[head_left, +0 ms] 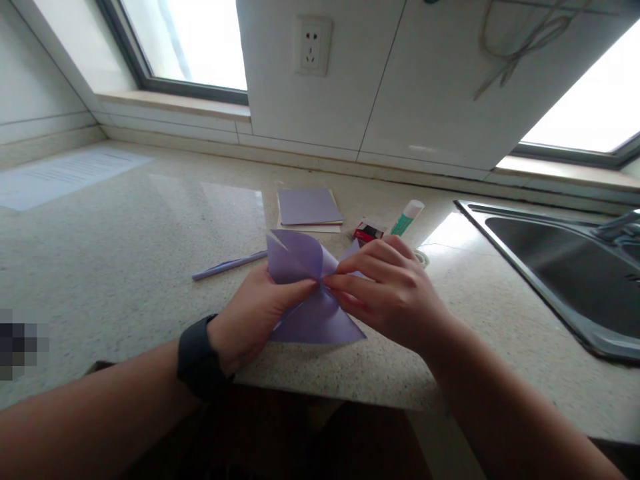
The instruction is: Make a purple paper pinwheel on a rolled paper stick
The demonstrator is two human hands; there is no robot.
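Observation:
Between my hands is a sheet of purple paper, its corners curled in toward the middle like a pinwheel. My left hand grips it from the left, thumb pressed near the centre and the other fingers hidden beneath. My right hand pinches the folded paper at the centre with its fingertips. Just left of the paper, a thin rolled purple paper stick lies on the counter. A stack of square coloured paper, purple on top, is beyond my hands.
A glue stick with a white cap and a small red box lie behind my right hand. A steel sink is set into the counter at right. A printed sheet lies far left. A wall socket is above.

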